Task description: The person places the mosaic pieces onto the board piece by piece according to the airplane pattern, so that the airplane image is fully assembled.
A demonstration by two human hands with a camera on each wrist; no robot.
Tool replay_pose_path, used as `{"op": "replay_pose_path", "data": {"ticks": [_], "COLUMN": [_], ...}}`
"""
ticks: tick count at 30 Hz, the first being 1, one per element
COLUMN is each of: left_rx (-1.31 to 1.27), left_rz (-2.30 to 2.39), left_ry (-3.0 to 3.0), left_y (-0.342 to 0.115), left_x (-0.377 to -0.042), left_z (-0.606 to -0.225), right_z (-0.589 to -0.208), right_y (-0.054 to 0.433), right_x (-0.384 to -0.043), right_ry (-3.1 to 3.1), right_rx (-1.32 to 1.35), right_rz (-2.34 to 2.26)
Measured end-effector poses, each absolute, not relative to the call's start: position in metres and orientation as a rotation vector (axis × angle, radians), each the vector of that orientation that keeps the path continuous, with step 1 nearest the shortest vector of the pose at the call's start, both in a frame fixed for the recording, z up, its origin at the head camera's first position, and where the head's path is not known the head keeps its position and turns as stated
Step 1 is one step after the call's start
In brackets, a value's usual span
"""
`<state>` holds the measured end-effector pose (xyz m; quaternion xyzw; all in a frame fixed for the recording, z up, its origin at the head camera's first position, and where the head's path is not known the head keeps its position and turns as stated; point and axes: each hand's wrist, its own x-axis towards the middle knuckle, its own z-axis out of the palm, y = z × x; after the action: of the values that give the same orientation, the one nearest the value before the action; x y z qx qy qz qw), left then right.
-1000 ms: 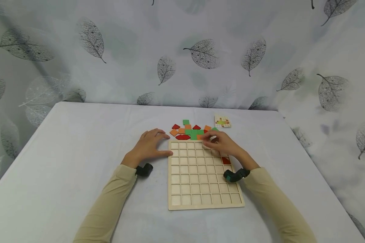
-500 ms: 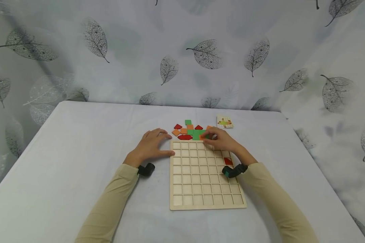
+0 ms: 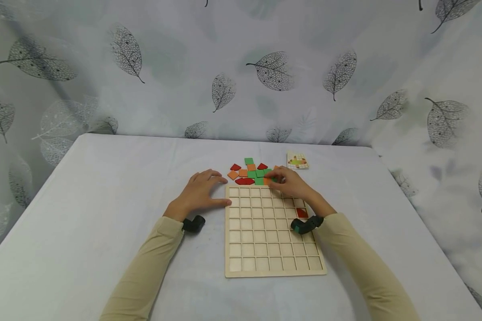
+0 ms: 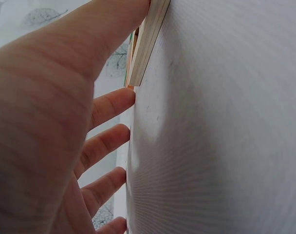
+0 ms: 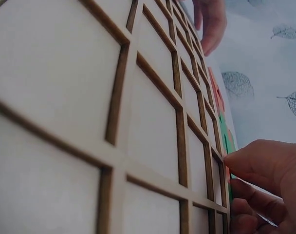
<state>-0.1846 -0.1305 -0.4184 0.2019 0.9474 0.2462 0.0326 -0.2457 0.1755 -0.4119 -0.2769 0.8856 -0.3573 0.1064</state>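
Observation:
The left hand [image 3: 198, 194] lies with fingers spread at the left edge of a wooden grid board [image 3: 261, 232]. In the left wrist view its thumb presses the board's edge [image 4: 150, 44], and the fingertips rest on the cloth. Beyond the board's far edge, the right hand [image 3: 291, 183] is bent over a cluster of flat coloured tiles. Its index fingertip touches near a green tile [image 3: 259, 173], and an orange tile [image 3: 267, 181] lies under the thumb side. In the right wrist view its thumb and fingers [image 5: 248, 161] are apart, close by the board's edge.
A red tile [image 3: 301, 212] sits in a cell on the board's right side. Several red, orange and green tiles, among them an orange one [image 3: 233, 175], lie behind the board. A pattern card [image 3: 297, 160] is at the back right. White cloth [image 3: 104, 200] covers the table.
The right hand has shifted slightly left and away over the tiles. The green tiles by its fingertips have separated a little. The left hand keeps its place.

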Motion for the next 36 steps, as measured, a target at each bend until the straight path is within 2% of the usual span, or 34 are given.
{"op": "replay_pose_path", "data": {"ticks": [23, 36], "left_rx": [0.611, 0.621], "left_rz": [0.737, 0.759], "left_ry": [2.920, 2.918], "left_y": [-0.1299, -0.1303], "left_x": [-0.1853, -0.1854], "left_z": [-0.4181, -0.4188], "right_z": [-0.4116, -0.4118], "right_y": [0.1758, 0.1742], "right_x": [-0.2489, -0.2465], "right_ry": [2.576, 2.558], "right_rx": [-0.860, -0.673], "right_rz": [-1.070, -1.238]}}
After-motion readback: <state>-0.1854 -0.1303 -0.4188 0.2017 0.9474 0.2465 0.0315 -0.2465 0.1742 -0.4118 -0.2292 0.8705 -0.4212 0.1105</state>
